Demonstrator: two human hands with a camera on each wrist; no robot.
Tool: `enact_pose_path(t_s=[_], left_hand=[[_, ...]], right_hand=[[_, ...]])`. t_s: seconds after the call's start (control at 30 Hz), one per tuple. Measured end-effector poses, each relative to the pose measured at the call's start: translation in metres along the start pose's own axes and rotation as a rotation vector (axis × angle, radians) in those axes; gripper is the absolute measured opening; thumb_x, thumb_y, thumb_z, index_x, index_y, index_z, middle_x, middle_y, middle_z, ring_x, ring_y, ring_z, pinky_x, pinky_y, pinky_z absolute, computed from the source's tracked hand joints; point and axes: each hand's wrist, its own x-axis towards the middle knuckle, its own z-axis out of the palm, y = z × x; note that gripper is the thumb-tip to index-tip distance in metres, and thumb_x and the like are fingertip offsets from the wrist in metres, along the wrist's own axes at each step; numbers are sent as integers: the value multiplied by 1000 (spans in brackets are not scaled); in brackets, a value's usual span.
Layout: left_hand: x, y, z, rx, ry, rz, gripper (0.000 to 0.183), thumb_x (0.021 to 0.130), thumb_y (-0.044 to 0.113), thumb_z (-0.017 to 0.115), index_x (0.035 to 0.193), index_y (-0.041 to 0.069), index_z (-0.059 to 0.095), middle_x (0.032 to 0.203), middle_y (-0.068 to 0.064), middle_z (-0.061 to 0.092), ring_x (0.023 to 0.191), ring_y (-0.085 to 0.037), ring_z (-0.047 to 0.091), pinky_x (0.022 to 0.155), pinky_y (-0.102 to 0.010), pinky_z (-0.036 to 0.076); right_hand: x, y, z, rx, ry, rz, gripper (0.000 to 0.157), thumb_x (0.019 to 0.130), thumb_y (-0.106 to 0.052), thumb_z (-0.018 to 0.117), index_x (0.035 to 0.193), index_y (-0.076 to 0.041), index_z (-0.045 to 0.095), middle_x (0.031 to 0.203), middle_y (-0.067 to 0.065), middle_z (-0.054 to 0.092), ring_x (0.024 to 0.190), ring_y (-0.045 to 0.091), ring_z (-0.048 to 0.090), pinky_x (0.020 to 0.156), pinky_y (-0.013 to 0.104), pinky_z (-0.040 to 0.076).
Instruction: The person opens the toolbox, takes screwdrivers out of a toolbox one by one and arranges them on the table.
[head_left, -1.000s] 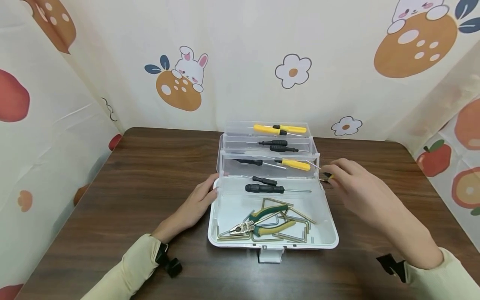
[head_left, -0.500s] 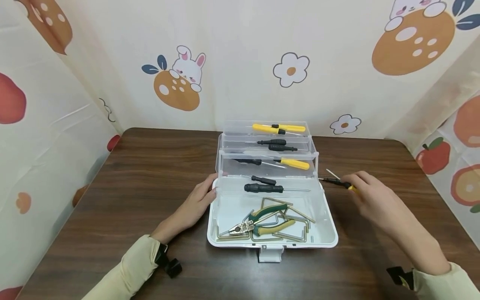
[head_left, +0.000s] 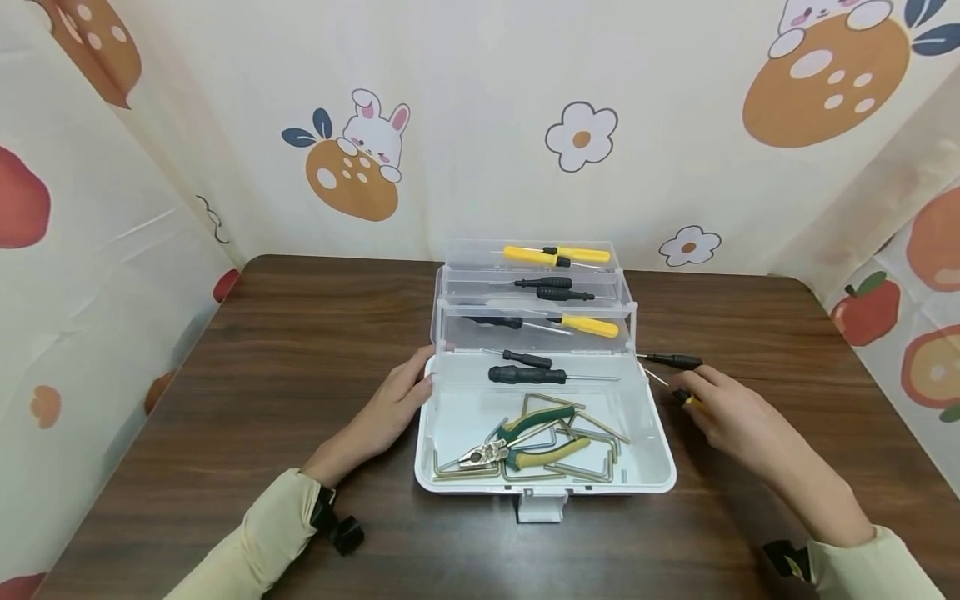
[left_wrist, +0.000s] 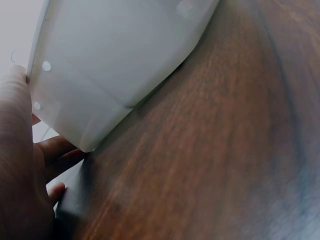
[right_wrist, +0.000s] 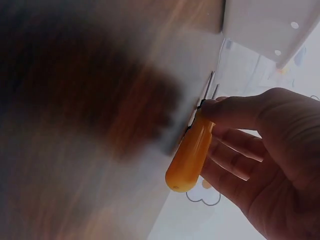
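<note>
In my right hand (head_left: 738, 421) I pinch a screwdriver with a yellow handle (right_wrist: 190, 155) between thumb and fingers, low beside the toolbox's right side. Its thin shaft points toward the box. Just behind it on the table lies a black screwdriver (head_left: 675, 361). My left hand (head_left: 386, 417) grips the rear left corner of the white toolbox (head_left: 465, 417); its thumb is at the rim and its fingers bend round the corner in the left wrist view. Inside the box are pliers (head_left: 551, 458) with green-and-yellow handles, several L-shaped hex keys (head_left: 600, 475) and a large black screwdriver (head_left: 527, 377).
The open clear lid trays (head_left: 457, 287) rise in tiers behind the box and hold several yellow and black screwdrivers. A white latch (head_left: 540, 507) projects from the front. The brown wooden table (head_left: 300, 333) extends around the box, with a patterned curtain (head_left: 480, 125) behind.
My right hand has moved back and to the right from the lid trays with the yellow-handled screwdriver, then lower. The black screwdriver behind it now shows fully. My left hand has stayed put.
</note>
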Motion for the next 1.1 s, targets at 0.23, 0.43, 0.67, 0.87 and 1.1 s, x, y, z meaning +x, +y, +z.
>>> enact_pose_path(t_s=[0.23,0.43,0.67,0.87,1.1], left_hand=[[4,1,1,-19,-16,-14,44,112,23,42,156,19,43,154,-2,56,141,-17,50,116,-26,40],[3,1,0,-4,-4,-5,44,112,21,43,156,17,44,154,-4,56,142,-19,50,116,-26,39],[-3,3,1,-6,12,-12,45,112,19,42,157,16,43,154,-6,56,138,-18,52,114,-24,41],[-3,2,1,-10,17,-9,45,112,19,42,157,17,43,155,-6,55,141,-19,50,116,-26,39],[0,3,0,-18,2,-8,44,112,21,42,156,18,43,153,-5,57,140,-17,51,115,-26,40]], right_hand=[[-4,-2,-1,-5,-39,31,36,78,8,79,106,-10,68,97,8,65,75,21,61,62,44,51],[-6,-5,-2,4,-72,51,33,80,7,78,107,-10,66,99,8,65,77,22,62,64,45,52],[-4,-5,-1,-2,-54,20,36,78,8,79,106,-10,65,94,4,63,74,18,59,62,43,50],[-4,-4,-1,-20,-11,-9,38,76,7,81,106,-11,66,91,4,65,78,23,63,65,46,52],[0,-23,-24,-63,53,-5,43,76,3,84,114,-11,68,103,10,68,94,36,67,72,57,55]])
